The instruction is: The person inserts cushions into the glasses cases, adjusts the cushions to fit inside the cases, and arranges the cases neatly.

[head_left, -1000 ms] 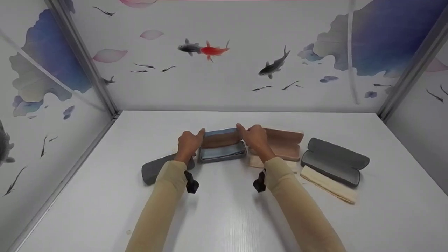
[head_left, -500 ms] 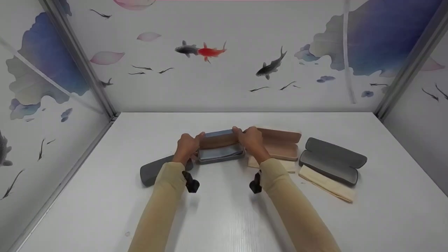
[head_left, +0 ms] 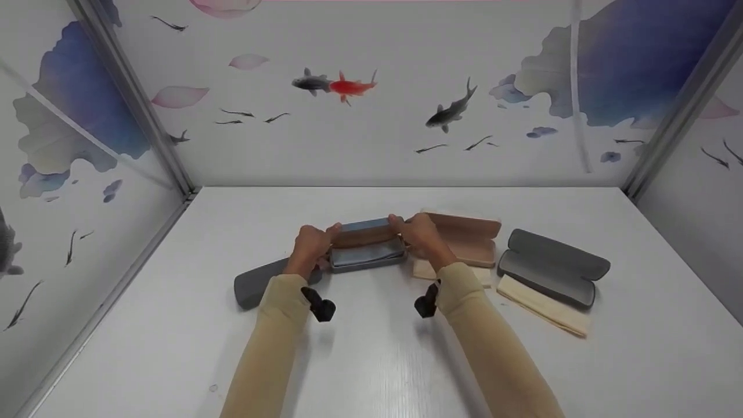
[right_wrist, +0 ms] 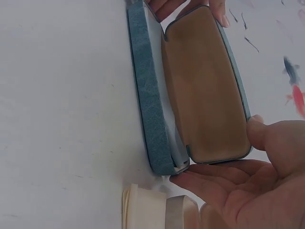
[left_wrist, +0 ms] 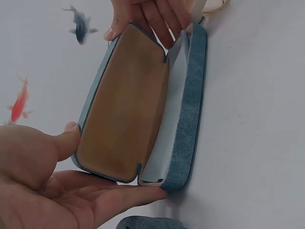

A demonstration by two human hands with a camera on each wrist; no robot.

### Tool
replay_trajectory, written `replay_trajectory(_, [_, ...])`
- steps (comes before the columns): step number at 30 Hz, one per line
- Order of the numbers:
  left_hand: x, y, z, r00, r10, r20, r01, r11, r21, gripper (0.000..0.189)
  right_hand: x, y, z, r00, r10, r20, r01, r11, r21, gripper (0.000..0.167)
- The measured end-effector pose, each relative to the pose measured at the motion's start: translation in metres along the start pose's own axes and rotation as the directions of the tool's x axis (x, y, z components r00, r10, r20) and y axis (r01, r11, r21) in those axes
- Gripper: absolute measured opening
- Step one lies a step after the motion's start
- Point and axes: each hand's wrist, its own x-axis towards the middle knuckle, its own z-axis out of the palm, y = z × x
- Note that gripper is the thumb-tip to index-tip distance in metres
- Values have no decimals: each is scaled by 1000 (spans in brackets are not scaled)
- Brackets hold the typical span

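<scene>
A blue glasses case (head_left: 371, 237) with a brown lining stands open on the table, its lid raised. A folded pale blue cloth (head_left: 365, 252) lies in its bottom half. My left hand (head_left: 310, 245) holds the case's left end, thumb on the lid's edge and fingers along the end of the base. At the opposite end my right hand (head_left: 422, 233) holds it likewise; its thumb (right_wrist: 257, 130) presses the lid's rim in the right wrist view. Both lid and base show between the hands in the left wrist view, with the brown lining (left_wrist: 121, 105) facing the camera.
A closed dark grey case (head_left: 258, 284) lies left, partly behind the left forearm. On the right are an open tan case (head_left: 470, 251), an open grey case (head_left: 551, 270) and a folded cream cloth (head_left: 543, 306). Another cream cloth (head_left: 426, 269) lies before the tan case.
Both hands have come down slightly with the lid of the blue case, which stands a little lower than before. The other cases and cloths have stayed in place.
</scene>
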Motion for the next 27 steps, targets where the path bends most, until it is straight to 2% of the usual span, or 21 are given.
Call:
replay_trajectory(2, [0,-2,1,1000,11,-2,-11,1000,-25,60,1,0,-1,1000,5,-7,-5,1000,-6,57])
replay_trajectory(7, [-2,-8,4,999,47,-11,-48,997,-60,63,3,4,-1,999,-16,-28,15,999,-37,41])
replay_trajectory(12, [-5,-14,5,997,73,-29,-75,995,-63,64,2,8,0,999,-53,-11,52,998,-47,47])
replay_trajectory(19, [-5,-17,9,992,110,-70,-113,993,-46,54,2,13,1,997,-80,-9,80,997,-17,49])
replay_trajectory(27, [-4,-22,11,988,123,-94,-127,991,-36,51,2,16,1,995,-97,-17,96,994,-43,48])
